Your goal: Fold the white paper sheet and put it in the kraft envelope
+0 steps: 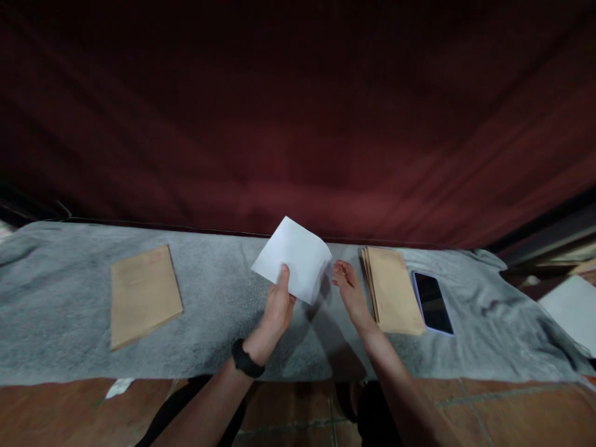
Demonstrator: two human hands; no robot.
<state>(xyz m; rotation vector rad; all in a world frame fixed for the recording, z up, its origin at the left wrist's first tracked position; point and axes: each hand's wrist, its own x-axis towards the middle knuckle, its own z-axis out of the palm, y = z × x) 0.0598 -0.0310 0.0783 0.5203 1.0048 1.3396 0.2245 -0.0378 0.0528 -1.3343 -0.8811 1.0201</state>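
A white sheet of paper (294,257) is pinched in my left hand (278,305), thumb on top and fingers underneath. Its right side bends slightly, and it is held above the grey cloth. My right hand (347,282) hovers just off the paper's right edge with loosely bent fingers, holding nothing. To the right of that hand lies a stack of brown envelopes (395,292), slightly fanned at its left side. Another brown envelope pile (145,295) rests farther off at the left; how many it holds I cannot tell.
A grey cloth (214,285) covers the long surface under everything. Beside the right stack lies a phone (433,302) with a dark screen. A dark red curtain-like fabric (298,136) rises behind. White paper (572,310) shows at far right, and a white scrap (119,388) on the tiled floor (298,422).
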